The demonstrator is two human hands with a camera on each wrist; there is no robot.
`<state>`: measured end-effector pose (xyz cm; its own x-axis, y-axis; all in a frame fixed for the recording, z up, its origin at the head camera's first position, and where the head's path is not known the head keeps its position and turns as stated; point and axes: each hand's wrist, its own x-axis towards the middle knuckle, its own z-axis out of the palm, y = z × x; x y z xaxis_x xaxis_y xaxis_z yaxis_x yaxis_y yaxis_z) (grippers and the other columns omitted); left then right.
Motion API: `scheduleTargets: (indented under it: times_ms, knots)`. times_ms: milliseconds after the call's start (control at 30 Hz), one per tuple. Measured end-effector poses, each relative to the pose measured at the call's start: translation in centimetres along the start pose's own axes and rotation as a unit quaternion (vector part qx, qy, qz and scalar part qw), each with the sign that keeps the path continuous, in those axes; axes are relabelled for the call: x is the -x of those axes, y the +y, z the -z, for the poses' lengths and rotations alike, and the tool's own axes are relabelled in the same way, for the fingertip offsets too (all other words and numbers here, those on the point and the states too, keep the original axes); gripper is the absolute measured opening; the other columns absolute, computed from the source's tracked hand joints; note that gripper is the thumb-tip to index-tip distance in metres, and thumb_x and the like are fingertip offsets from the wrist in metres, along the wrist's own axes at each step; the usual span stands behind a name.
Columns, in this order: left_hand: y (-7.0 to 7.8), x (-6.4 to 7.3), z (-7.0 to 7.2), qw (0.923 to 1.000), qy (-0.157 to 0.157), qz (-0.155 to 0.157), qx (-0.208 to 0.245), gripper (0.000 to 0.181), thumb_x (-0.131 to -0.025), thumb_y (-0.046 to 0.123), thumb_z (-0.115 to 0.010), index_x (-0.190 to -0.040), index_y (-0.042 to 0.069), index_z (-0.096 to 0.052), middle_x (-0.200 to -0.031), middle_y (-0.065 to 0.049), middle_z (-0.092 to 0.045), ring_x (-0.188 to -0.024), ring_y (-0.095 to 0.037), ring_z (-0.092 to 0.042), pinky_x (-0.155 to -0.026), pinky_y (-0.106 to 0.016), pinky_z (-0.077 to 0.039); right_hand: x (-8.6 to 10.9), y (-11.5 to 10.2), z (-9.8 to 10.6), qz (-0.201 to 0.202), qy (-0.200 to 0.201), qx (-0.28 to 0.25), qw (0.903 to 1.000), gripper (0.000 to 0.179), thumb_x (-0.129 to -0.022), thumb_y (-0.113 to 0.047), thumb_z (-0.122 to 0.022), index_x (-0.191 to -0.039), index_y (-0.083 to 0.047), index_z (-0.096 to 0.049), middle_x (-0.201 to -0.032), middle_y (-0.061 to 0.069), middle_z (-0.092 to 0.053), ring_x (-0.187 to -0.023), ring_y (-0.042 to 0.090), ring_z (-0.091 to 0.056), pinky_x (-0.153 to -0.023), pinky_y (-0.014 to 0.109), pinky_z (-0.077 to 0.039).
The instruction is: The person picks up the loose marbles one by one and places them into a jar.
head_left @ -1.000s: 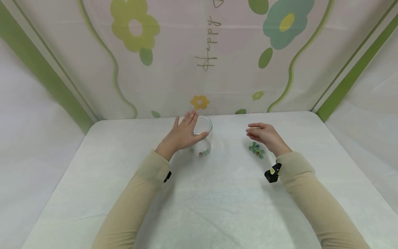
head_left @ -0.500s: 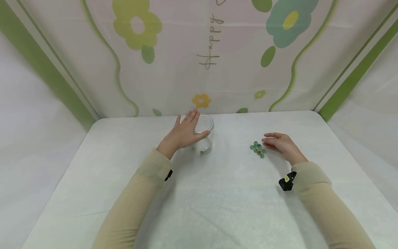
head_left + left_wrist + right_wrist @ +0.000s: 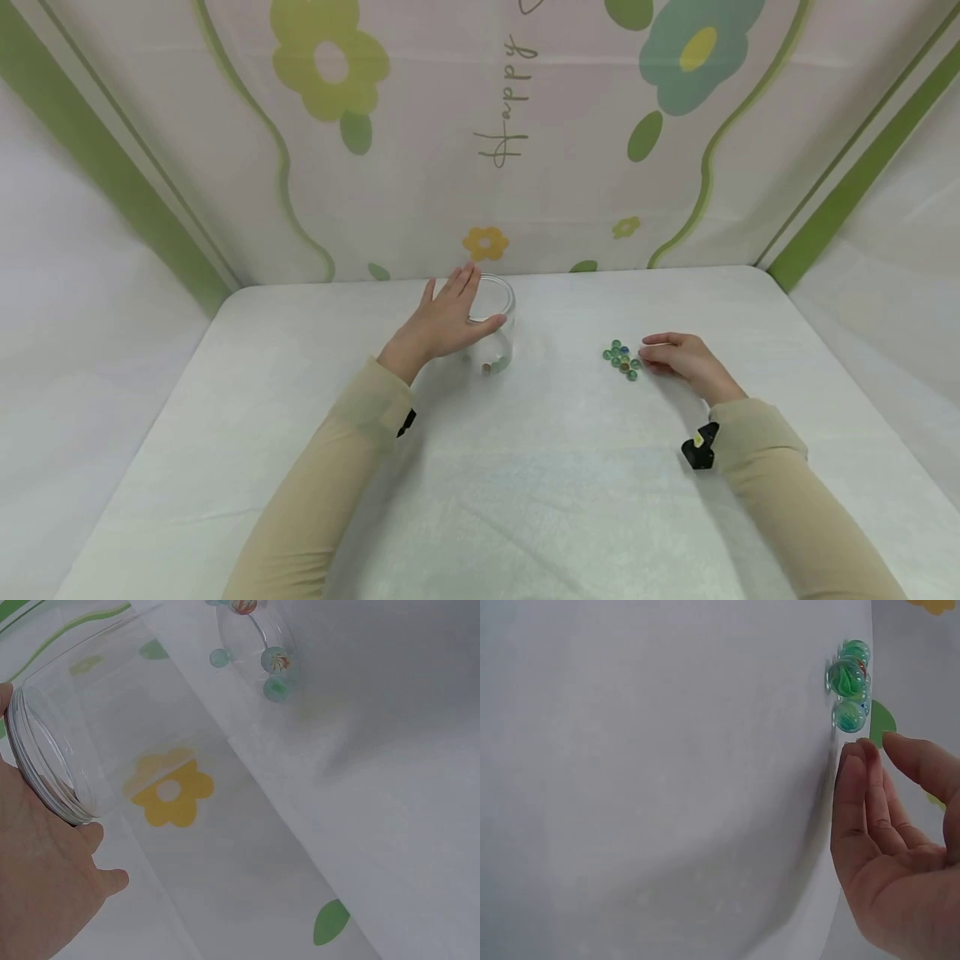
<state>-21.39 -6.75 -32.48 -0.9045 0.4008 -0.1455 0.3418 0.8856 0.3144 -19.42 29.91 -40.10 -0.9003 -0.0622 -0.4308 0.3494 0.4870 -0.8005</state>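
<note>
A clear glass jar (image 3: 507, 323) stands near the table's back edge, with several marbles (image 3: 277, 688) at its bottom. My left hand (image 3: 442, 323) rests against the jar's rim, fingers straight and thumb spread across its near side. In the left wrist view, the hand (image 3: 45, 877) lies at the ringed mouth of the jar. To the right on the table is a small cluster of glass marbles (image 3: 621, 360), mostly green. My right hand (image 3: 688, 360) is just right of them, fingers gently bent, thumb apart. Nothing shows between its fingertips in the right wrist view, where the nearest marble (image 3: 849, 716) sits just beyond them.
A white cloth covers the table (image 3: 510, 500). Behind it rises a backdrop (image 3: 420, 192) printed with flowers and lettering, close to the jar. White side panels (image 3: 75, 275) flank the table. Each wrist carries a small black device (image 3: 700, 447).
My right hand has moved right and toward me, from above the marbles down to their right side. The left hand keeps its place at the jar.
</note>
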Motion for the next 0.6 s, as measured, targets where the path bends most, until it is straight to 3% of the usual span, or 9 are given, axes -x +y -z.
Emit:
scheduleTargets:
  times_ms: [200, 600]
  knots:
    - [-0.10, -0.03, -0.11, 1.0000, 0.002, 0.000, 0.001, 0.091, -0.093, 0.065, -0.034, -0.154, 0.008, 0.001, -0.163, -0.005, 0.006, -0.152, -0.021, 0.004, -0.121, -0.053, 0.004, -0.06, 0.20, -0.27, 0.000, -0.003, 0.009, 1.0000, 0.060, -0.095, -0.027, -0.058, -0.140, 0.007, -0.039, -0.113, -0.001, -0.063, -0.080, -0.013, -0.057, -0.078, 0.012, -0.051]
    - [-0.11, -0.09, -0.12, 1.0000, 0.003, 0.000, 0.004, 0.091, -0.093, 0.066, -0.035, -0.154, 0.008, 0.001, -0.163, -0.003, 0.008, -0.152, -0.020, 0.004, -0.120, -0.053, 0.005, 0.42, -0.23, -0.39, 0.013, -0.006, 0.033, 0.9993, 0.060, -0.094, -0.027, -0.060, -0.140, 0.006, -0.040, -0.095, -0.018, -0.060, -0.079, -0.014, -0.054, -0.076, 0.012, -0.046]
